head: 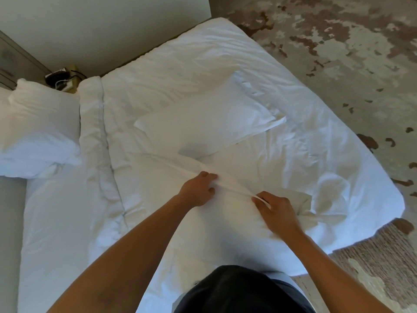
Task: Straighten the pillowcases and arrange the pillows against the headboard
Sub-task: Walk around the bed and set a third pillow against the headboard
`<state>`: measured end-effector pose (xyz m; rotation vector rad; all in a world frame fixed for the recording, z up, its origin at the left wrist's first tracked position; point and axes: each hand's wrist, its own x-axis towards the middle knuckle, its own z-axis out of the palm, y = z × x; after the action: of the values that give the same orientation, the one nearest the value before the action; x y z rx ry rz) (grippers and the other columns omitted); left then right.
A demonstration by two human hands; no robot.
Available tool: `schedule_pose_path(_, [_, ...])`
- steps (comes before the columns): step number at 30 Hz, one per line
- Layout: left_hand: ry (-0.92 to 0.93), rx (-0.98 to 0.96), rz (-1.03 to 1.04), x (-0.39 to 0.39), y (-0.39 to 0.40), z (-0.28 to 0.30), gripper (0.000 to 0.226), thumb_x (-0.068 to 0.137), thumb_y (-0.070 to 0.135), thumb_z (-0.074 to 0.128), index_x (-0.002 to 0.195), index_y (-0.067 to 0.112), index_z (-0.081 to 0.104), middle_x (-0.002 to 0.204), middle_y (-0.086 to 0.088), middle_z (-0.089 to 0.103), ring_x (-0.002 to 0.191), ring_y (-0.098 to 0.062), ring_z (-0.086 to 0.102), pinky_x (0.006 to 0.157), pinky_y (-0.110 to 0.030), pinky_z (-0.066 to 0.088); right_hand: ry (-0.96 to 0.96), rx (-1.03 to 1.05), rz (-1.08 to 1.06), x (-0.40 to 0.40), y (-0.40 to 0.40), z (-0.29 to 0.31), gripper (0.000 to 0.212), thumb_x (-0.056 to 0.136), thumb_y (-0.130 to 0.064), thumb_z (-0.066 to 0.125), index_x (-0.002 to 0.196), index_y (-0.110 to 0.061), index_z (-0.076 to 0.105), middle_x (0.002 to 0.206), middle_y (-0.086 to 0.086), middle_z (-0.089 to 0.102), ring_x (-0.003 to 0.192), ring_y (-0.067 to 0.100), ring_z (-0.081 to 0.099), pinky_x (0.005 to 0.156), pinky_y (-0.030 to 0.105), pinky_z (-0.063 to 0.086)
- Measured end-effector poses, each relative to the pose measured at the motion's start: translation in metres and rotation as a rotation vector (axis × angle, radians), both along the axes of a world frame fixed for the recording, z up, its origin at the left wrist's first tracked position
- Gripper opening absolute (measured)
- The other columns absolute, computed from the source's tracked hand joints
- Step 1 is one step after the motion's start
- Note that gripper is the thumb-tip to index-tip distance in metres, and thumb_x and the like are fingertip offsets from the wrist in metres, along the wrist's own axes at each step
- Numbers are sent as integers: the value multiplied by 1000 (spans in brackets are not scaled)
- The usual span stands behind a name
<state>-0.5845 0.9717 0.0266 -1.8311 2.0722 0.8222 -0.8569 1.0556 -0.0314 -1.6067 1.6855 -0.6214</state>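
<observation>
Near pillow lies on the bed under both hands, left hand and right hand each pinching a taut fold of its case between them, another pillow just beyond.

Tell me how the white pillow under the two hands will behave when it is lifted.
The white pillow is probably light: it looks puffy. Likely floppy, since its loose white pillowcase edge stretches taut between the left hand and right hand. Unlikely to slip: the cloth bunches easily.
</observation>
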Motion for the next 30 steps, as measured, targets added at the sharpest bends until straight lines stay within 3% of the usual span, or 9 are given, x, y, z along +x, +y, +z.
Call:
schedule_pose_path(2, [-43, -50, -32, -10, 1, 2, 43, 99, 37, 54, 140, 21, 54, 141, -4, 48, 112, -33, 66, 89, -40, 52, -29, -36, -8, -17, 5, -2, 30, 96, -65, 47, 98, -42, 67, 68, -16, 69, 67, 3, 67, 64, 26, 57])
schedule_pose_path(5, [-81, -153, -27, -18, 2, 6, 33, 101, 38, 52, 120, 13, 60, 124, -7, 51, 94, -36, 67, 73, -37, 48, -64, -118, -33, -38, 6, -2, 32, 99, -60, 50, 101, -37, 72, 73, -18, 72, 71, 1, 69, 66, 18, 55])
schedule_pose_path(8, [-53, -228, 24, -21, 5, 12, 23, 103, 29, 50, 108, 9, 61, 114, -8, 54, 87, -35, 65, 68, -36, 45, -76, -172, -32, -52, -3, 4, 33, 100, -58, 51, 107, -35, 73, 77, -25, 70, 74, -11, 66, 69, 4, 49])
schedule_pose_path(12, [38, -314, 87, -23, 8, 21, 19, 104, 21, 50, 102, 8, 63, 103, -8, 59, 86, -30, 63, 68, -32, 41, -81, -217, -14, -55, -21, 14, 31, 100, -53, 54, 110, -33, 75, 78, -19, 73, 66, 2, 68, 65, 23, 58])
schedule_pose_path(19, [54, -457, 240, 8, 28, 47, 20, 106, 23, 44, 98, 10, 58, 89, -7, 62, 79, -27, 58, 67, -37, 46, -118, -239, 26, -13, -36, 52, 23, 100, -45, 59, 108, -32, 76, 64, -14, 68, 57, 7, 65, 58, 37, 59])
schedule_pose_path(26, [108, -559, 434, 90, 77, 105, 19, 104, 22, 48, 86, 21, 47, 77, -3, 57, 69, -24, 54, 61, -31, 33, -151, -380, 119, 74, -37, 121, 28, 97, -55, 55, 117, -39, 68, 81, -14, 76, 73, 8, 71, 72, 33, 61])
schedule_pose_path(30, [156, -636, 544, 147, 106, 151, 20, 103, 17, 50, 83, 13, 52, 74, -3, 58, 70, -25, 55, 60, -32, 35, -129, -484, 176, 140, -43, 167, 33, 98, -57, 53, 111, -35, 74, 89, -12, 78, 81, 12, 73, 75, 32, 58])
